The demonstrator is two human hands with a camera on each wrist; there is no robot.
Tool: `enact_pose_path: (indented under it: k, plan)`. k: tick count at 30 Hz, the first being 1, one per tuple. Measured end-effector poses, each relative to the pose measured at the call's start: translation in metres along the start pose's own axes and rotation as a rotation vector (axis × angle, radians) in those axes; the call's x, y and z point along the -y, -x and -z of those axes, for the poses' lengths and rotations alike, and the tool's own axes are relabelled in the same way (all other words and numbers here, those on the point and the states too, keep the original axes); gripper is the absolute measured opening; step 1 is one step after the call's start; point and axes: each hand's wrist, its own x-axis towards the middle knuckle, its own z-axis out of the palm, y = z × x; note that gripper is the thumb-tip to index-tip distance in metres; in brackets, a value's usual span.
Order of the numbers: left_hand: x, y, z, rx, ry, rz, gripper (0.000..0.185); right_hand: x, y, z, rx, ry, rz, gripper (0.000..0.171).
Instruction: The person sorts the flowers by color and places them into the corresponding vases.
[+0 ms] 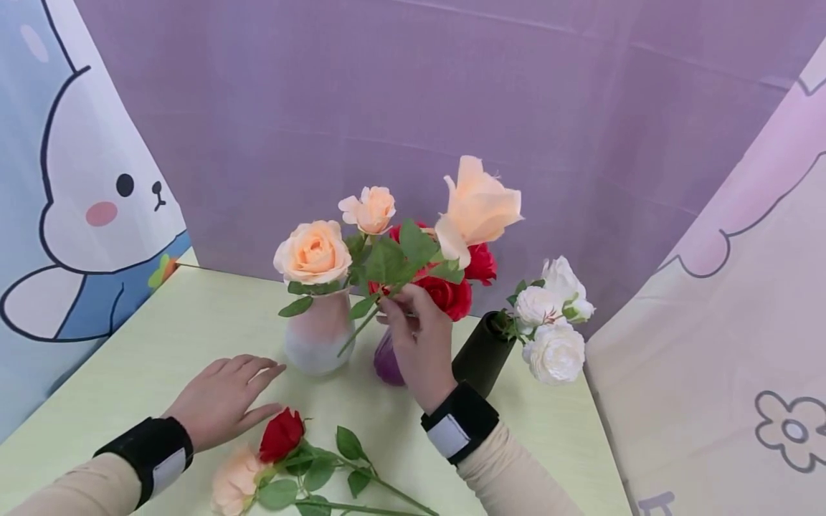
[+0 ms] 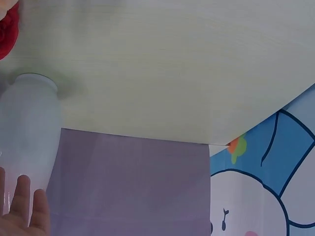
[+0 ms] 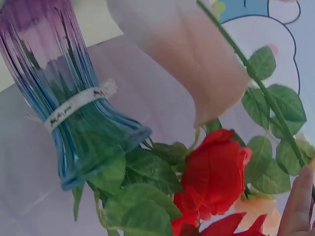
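Observation:
My right hand [image 1: 422, 340] pinches the green stem [image 3: 268, 96] of a large peach rose [image 1: 484, 204], its bloom up and to the right and its bare stem end slanting down across the pink-and-white vase [image 1: 319, 337]. That vase holds two peach roses [image 1: 316, 251]. Behind the right hand, red roses [image 1: 445, 295] stand in a purple-and-blue glass vase [image 3: 74, 105], partly covered by the hand. My left hand [image 1: 226, 398] is palm down with fingers extended over the table, holding nothing. Just by its thumb lies a loose red rose [image 1: 282, 433] beside a loose peach rose [image 1: 234, 481].
A black vase [image 1: 484, 355] with white flowers [image 1: 555, 351] leaning out to the right stands at the table's right side. The pale green table [image 1: 213, 308] meets a purple curtain [image 1: 387, 93] at its back, with printed curtains [image 1: 97, 186] at both sides.

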Motion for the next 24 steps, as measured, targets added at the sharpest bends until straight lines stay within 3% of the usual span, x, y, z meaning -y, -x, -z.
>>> enact_pose_path:
  k: [8, 13, 19, 24]
  plan:
    - [-0.004, -0.006, -0.001, 0.001, 0.008, 0.004, 0.091, 0.005, -0.023, 0.007, -0.096, -0.103, 0.023, 0.019]
    - [-0.004, 0.000, -0.007, 0.004, 0.007, 0.012, 0.090, 0.008, -0.034, 0.013, -0.131, -0.167, 0.041, 0.020]
    - [-0.001, 0.009, -0.014, 0.005, 0.005, 0.042, 0.090, 0.031, -0.042, 0.021, -0.132, -0.304, 0.078, 0.015]
    - [-0.003, 0.014, -0.025, 0.007, 0.007, 0.053, 0.088, 0.023, -0.044, 0.022, -0.138, -0.273, 0.072, 0.013]
